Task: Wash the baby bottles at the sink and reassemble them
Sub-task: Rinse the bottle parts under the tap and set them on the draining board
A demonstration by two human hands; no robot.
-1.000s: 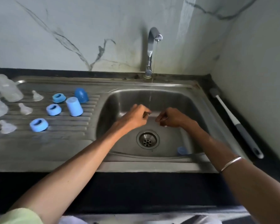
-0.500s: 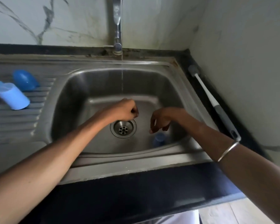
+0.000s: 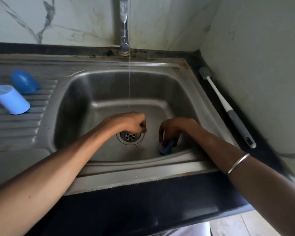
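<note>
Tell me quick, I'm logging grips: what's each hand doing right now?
Left hand: fingers curled over the drain; whether it pinches anything cannot be told.
Right hand: fingers curled down onto the blue piece in the sink, gripping it.

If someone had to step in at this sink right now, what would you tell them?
Left hand: fingers curled over the drain; whether it holds anything is unclear.
Right hand: fingers closing on a blue piece on the basin floor.
Tap runs a thin stream.
Light blue cap and darker blue dome cap lie on the drainboard; bottle brush lies on the counter, right.
No bottle reassembled in view; washing and assembly remain.
</note>
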